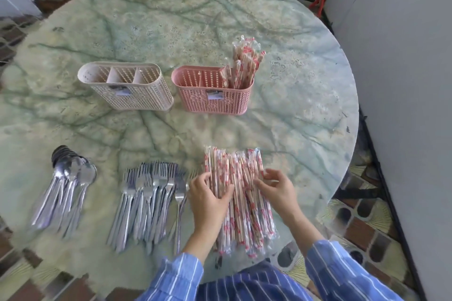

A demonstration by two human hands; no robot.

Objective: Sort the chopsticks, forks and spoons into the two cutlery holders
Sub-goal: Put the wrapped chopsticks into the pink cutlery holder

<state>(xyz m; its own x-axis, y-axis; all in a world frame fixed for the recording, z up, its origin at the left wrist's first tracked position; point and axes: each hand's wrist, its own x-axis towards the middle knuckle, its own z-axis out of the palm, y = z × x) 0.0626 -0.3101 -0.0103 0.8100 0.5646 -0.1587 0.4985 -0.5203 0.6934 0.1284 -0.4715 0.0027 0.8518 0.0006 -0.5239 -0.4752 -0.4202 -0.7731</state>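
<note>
Pile of plastic-wrapped wooden chopsticks [241, 193] lies at near edge of green marbled table [171, 19]. Left hand [208, 199] grips a bunch; right hand [277, 189] fingers curl on pile, grasp unclear. Early stage, by my reading: only some standing chopsticks [244, 66] fill the right compartment of pink plastic holder [212, 98]. Beige plastic holder [127, 90] empty; steel forks [149, 203] and steel spoons [66, 190] unsorted.

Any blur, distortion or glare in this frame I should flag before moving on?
Head view: the spoons and forks at lower left are smeared into streaks; the pink holder and beige holder at centre are sharp; wide-angle bend curves the table edge and right wall; lighting soft, no hard shadows.
</note>
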